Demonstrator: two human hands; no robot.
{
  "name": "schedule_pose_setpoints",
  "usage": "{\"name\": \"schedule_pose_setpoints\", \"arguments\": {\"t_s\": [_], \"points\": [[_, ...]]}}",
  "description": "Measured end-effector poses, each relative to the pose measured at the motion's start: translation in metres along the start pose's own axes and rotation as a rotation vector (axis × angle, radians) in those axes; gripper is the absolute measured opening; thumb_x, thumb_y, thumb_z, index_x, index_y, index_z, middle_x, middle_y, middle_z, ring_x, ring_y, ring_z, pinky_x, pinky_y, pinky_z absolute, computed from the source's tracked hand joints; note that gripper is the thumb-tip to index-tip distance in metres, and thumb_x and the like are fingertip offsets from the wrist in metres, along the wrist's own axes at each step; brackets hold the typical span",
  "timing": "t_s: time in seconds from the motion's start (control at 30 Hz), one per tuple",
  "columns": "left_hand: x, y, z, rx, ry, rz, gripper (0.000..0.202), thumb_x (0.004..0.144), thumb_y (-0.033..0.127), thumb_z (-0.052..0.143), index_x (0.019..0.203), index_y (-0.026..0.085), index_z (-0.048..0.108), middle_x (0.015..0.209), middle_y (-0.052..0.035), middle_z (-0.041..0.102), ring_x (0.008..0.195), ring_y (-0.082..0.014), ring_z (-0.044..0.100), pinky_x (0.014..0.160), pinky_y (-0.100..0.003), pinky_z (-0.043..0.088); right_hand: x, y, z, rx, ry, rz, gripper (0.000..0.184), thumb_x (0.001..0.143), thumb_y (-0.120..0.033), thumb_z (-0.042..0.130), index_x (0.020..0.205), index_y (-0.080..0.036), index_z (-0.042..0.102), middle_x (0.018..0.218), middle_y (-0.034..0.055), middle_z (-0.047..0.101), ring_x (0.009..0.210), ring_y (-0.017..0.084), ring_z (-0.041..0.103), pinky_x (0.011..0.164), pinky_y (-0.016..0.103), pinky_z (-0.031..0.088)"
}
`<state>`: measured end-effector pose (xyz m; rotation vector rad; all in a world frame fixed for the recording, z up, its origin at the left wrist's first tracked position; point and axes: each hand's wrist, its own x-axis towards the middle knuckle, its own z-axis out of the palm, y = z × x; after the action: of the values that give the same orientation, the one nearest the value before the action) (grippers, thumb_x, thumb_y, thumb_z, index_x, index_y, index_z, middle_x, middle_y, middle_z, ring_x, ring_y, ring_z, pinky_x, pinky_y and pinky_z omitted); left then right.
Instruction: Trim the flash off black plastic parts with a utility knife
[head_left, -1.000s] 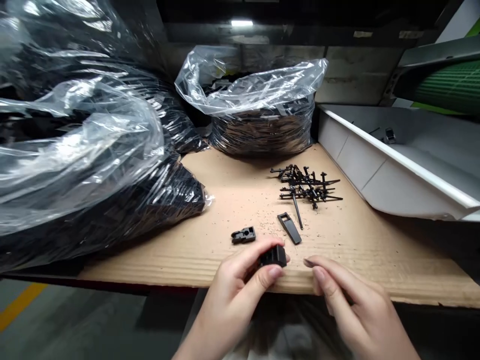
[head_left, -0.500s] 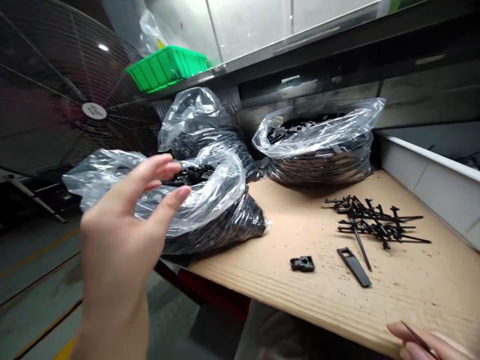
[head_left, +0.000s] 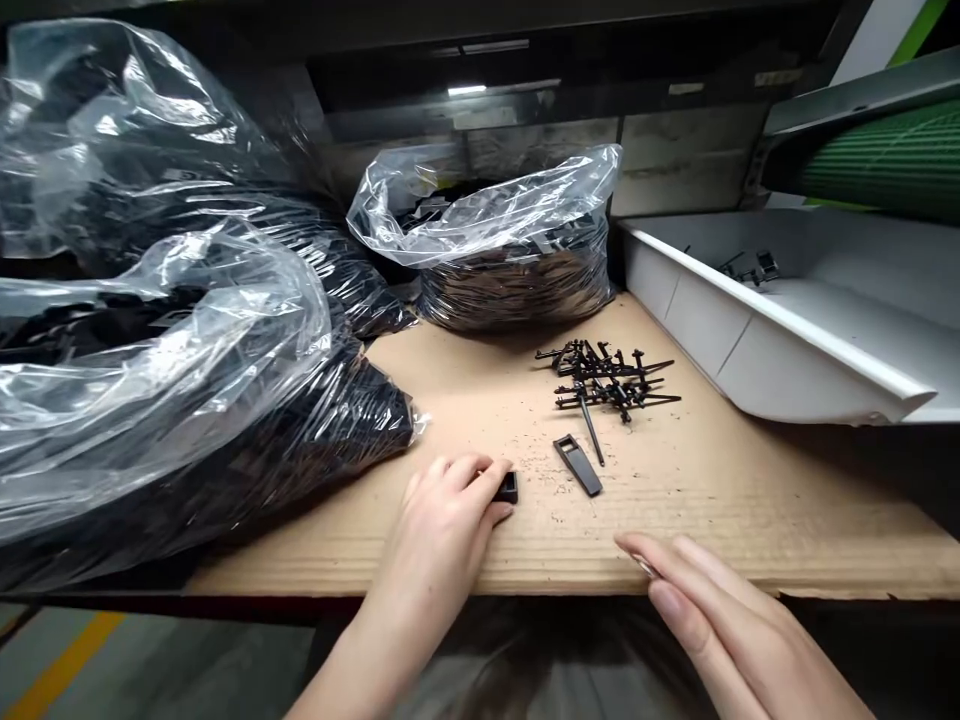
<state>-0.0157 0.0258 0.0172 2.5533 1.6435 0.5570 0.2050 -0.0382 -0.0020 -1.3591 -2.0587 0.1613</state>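
Observation:
My left hand [head_left: 442, 520] rests low on the wooden tabletop [head_left: 465, 400], its thumb and fingers closed around a small black plastic part [head_left: 509, 488]. Most of that part is hidden by the fingers. At the front edge, my right hand [head_left: 727, 620] pinches a thin metal tool [head_left: 643, 566] between thumb and fingers; only a sliver of it shows. Between and beyond the hands lies a flat, tapered black plastic piece [head_left: 583, 474] with a rectangular opening at its wider end. Behind it is a tangled pile of black plastic sprues [head_left: 611, 385].
Clear plastic bags of black parts stand at the left [head_left: 300, 420], behind that one [head_left: 225, 200], and at the back [head_left: 517, 280]. At the right, a white tray [head_left: 705, 330] holds a few black pieces below a green ribbed belt [head_left: 892, 160]. Dark crumbs dot the tabletop.
My left hand has come away from the left bag, down and right, and has taken hold of the small black part. My view has swung right, bringing in more of the white tray.

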Motion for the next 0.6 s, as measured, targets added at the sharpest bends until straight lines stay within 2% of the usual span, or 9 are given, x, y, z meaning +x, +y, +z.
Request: {"name": "schedule_pose_setpoints", "arguments": {"t_s": [0.07, 0.17, 0.27, 0.37, 0.6], "points": [[-0.004, 0.008, 0.0, -0.119, 0.027, -0.035, 0.022, 0.081, 0.011, 0.05, 0.1, 0.013, 0.062, 0.092, -0.0097, 0.063, 0.086, -0.0259, 0.054, 0.075, -0.042, 0.044, 0.008, -0.003, 0.001, 0.002, -0.007, -0.018, 0.029, 0.089, -0.025, 0.038, 0.104, -0.021, 0.062, 0.093, 0.0043, 0.07, 0.082, 0.018, 0.067, 0.063, 0.022, 0.056], [-0.008, 0.024, 0.004, -0.589, 0.057, -0.149, 0.02, 0.082, 0.016, 0.052, 0.097, 0.019, 0.064, 0.098, -0.0052, 0.064, 0.095, -0.0219, 0.056, 0.082, -0.032, 0.045, 0.019, -0.006, 0.005, 0.077, 0.006, 0.016, 0.024, 0.087, -0.022, 0.041, 0.095, -0.02, 0.064, 0.084, 0.0051, 0.069, 0.075, 0.018, 0.066, 0.061, 0.025, 0.054], [-0.011, 0.036, 0.011, -0.986, 0.066, -0.326, 0.021, 0.078, 0.022, 0.058, 0.098, 0.026, 0.066, 0.1, 0.0004, 0.067, 0.091, -0.0188, 0.06, 0.082, -0.027, 0.047, 0.025, -0.007, 0.008, 0.153, 0.034, 0.019, 0.021, 0.086, -0.021, 0.044, 0.084, -0.019, 0.065, 0.071, 0.0043, 0.065, 0.065, 0.017, 0.063, 0.055, 0.024, 0.05], [-0.012, 0.039, 0.017, -1.114, 0.066, -0.413, 0.023, 0.076, 0.022, 0.061, 0.097, 0.029, 0.068, 0.095, 0.0026, 0.069, 0.084, -0.0176, 0.063, 0.083, -0.027, 0.048, 0.025, -0.007, 0.011, 0.17, 0.066, -0.013, 0.021, 0.085, -0.021, 0.045, 0.079, -0.019, 0.064, 0.066, 0.004, 0.062, 0.061, 0.017, 0.061, 0.051, 0.023, 0.047], [-0.016, 0.032, 0.02, -1.18, 0.022, -0.418, 0.022, 0.074, 0.022, 0.064, 0.094, 0.03, 0.07, 0.093, 0.003, 0.07, 0.089, -0.0177, 0.062, 0.088, -0.027, 0.046, 0.026, -0.011, 0.014, 0.222, 0.029, -0.022, 0.016, 0.085, -0.017, 0.046, 0.087, -0.02, 0.062, 0.067, 0.0024, 0.059, 0.061, 0.015, 0.059, 0.053, 0.023, 0.046]]}}
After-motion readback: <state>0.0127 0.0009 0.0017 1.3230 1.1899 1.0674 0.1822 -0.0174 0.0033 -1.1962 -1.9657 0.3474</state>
